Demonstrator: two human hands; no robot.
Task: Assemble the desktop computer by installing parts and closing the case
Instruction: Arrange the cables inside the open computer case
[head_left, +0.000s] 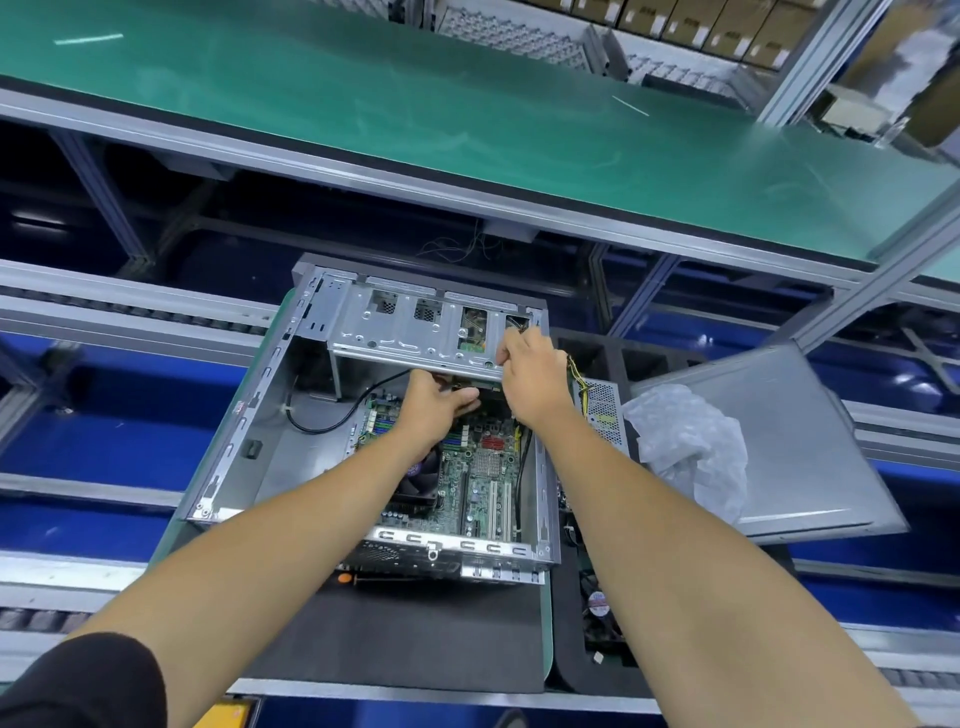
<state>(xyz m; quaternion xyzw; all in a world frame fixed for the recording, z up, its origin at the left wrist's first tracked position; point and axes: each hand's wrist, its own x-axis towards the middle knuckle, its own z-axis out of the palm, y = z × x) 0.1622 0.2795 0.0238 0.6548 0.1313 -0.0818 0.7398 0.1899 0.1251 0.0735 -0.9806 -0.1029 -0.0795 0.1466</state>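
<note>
- Left hand (434, 405), fingers curled, grips a green card under the drive cage (415, 332).
- Right hand (530, 371) pinches the cage's 3 o'clock edge.
- Open computer case (249, 415) lies flat, long axis 6-to-12 o'clock, holding the motherboard (478, 467).
- Side panel (795, 441) with bubble wrap (685, 441) lies at 3 o'clock.

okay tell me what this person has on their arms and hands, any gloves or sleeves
No gloves: the left hand and right hand are bare, with no watch or rings visible. Both forearms are uncovered. Only a short black sleeve shows, on the left upper arm.
</note>
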